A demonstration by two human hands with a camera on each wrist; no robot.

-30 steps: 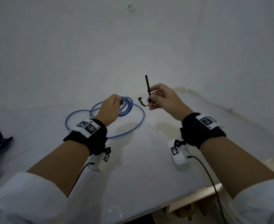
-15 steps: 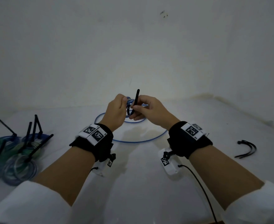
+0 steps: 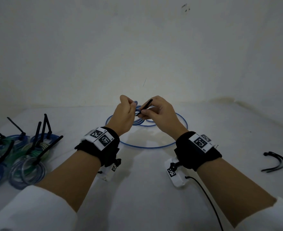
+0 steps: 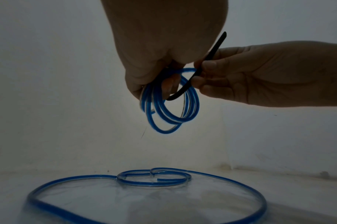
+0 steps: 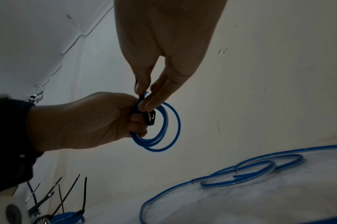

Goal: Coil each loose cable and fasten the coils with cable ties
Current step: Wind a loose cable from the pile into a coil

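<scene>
Blue cable, wound into a small coil, hangs in the air above the white tabletop, gripped at its top by the left hand, whose fingers are curled round the bunched turns. In the left wrist view the loops dangle below that fist, several turns lying close together. The right hand pinches a black cable tie between thumb and fingertips just beside the coil; the tie passes through the ring of loops, its free tail sticking up and away past the right knuckles. In the right wrist view the tie's square head sits against the left fingers, inside the coil.

On the tabletop under both hands lies a loose blue cable, spread in one wide loop with a couple of smaller loops at its far side, one cut end showing inside them. It is apart from the lifted coil as far as the wrist views show.

At the left edge of the tabletop a heap of finished coils, blue and green, lies together, each bound with a black tie whose tail stands up. Well to the right, spare black cable ties lie curved on the surface. Both wrists wear black bands with printed markers.
</scene>
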